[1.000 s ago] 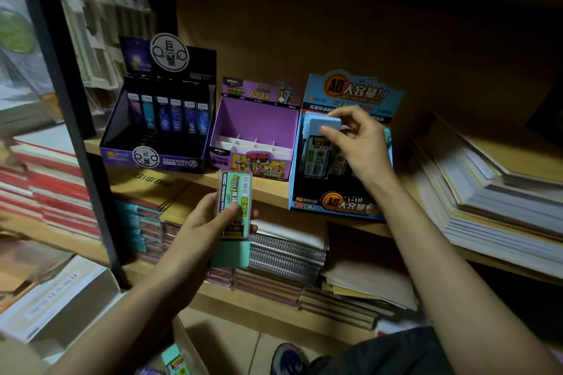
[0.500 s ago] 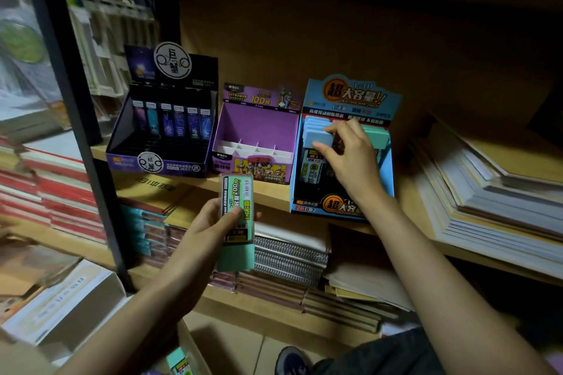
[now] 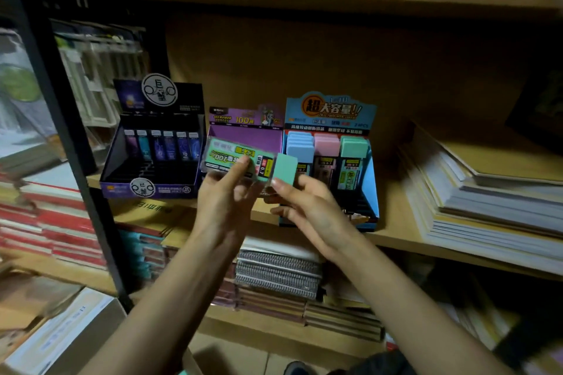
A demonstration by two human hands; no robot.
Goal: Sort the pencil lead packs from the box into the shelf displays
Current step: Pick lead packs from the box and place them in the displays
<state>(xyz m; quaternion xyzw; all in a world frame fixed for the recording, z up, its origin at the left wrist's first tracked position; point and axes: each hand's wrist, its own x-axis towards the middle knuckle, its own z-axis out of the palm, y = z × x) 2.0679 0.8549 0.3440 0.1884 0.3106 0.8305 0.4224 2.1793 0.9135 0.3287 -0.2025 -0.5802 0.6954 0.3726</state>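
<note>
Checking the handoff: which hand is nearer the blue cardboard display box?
Right. The right hand is in front of the blue cardboard display box, pinching the green-capped lead pack; the left hand holds it further left, before the purple cardboard display.

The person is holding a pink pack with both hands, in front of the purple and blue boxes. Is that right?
Not quite: the head view shows the pack is green, not pink. The left hand and right hand do both hold it, in front of the purple box and the blue box.
</note>
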